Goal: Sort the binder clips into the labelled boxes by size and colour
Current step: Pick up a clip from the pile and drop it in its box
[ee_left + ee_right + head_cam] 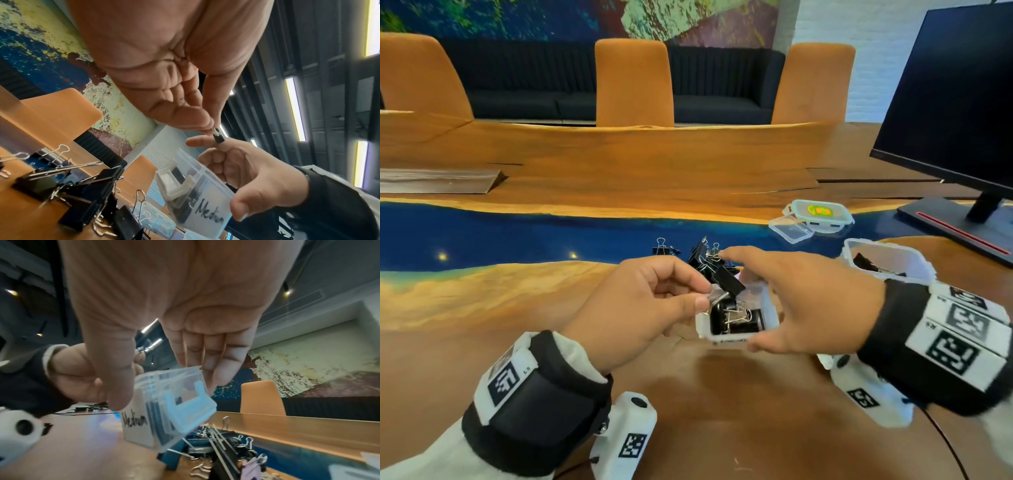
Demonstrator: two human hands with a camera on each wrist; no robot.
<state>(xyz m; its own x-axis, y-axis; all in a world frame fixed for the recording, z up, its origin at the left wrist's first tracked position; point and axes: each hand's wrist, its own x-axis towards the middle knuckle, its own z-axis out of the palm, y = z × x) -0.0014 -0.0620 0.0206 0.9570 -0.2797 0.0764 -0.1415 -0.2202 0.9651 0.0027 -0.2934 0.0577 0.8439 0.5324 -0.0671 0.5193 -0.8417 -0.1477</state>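
there—black clip (727, 281) between both hands, over medium box (736, 337).

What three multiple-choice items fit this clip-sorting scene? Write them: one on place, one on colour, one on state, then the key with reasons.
1. Where is the unsorted pile of clips?
A. On the table beyond the Medium box
B. On the monitor stand
C. On a chair

2. What colour is the binder clip that the left hand pinches?
A. Black
B. Red
C. Green

3. How is the Medium box?
A. Lidded on the table
B. Open, gripped by the right hand
C. Upside down

Key: 1 A, the head view shows the pile past the box; 2 A, its body is black; 3 B, clips show inside and the thumb and fingers span its walls.
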